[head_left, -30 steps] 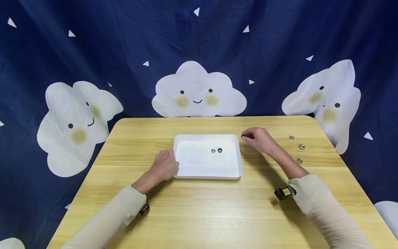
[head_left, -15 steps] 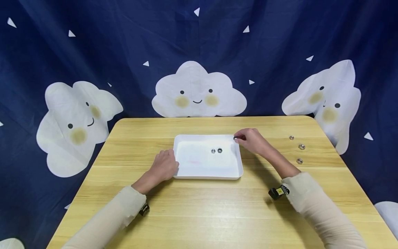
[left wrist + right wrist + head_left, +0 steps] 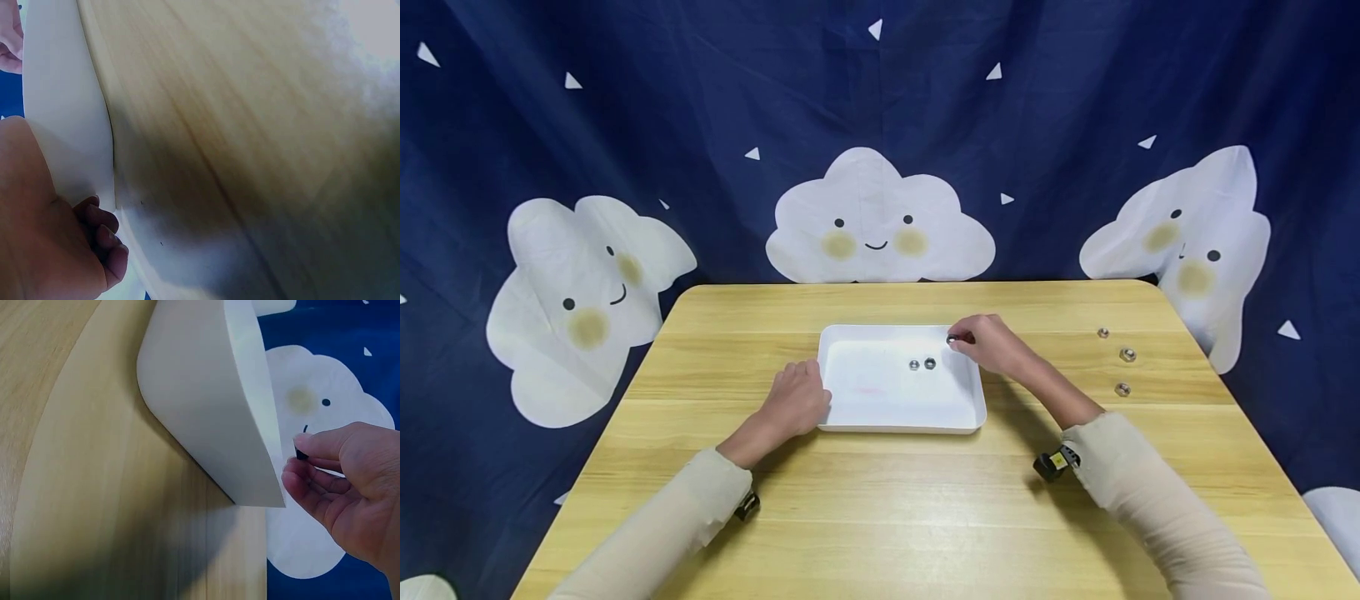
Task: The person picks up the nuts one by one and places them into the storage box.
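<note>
A white rectangular tray [image 3: 880, 408] lies on the wooden table, with two metal nuts inside: a silver nut [image 3: 913, 365] and a darker nut [image 3: 930, 363]. My left hand [image 3: 800, 397] grips the tray's left wall; in the left wrist view its curled fingers [image 3: 109, 240] are at the tray's side [image 3: 69, 106]. Over the tray's back right corner, my right hand [image 3: 992, 343] pinches a dark nut [image 3: 952, 339] between thumb and fingers. The right wrist view shows this dark nut [image 3: 301, 452] mostly covered by the fingertips, above the rim.
Three more nuts sit right of the tray: a small nut [image 3: 1102, 332], a larger nut [image 3: 1127, 354] and a nearer nut [image 3: 1122, 389]. Behind the wooden table [image 3: 880, 517] hangs a dark blue curtain [image 3: 700, 108] with white clouds.
My right hand has moved left with the pinched nut, from outside the tray's right wall to over its back right corner. The left hand and tray have stayed still.
</note>
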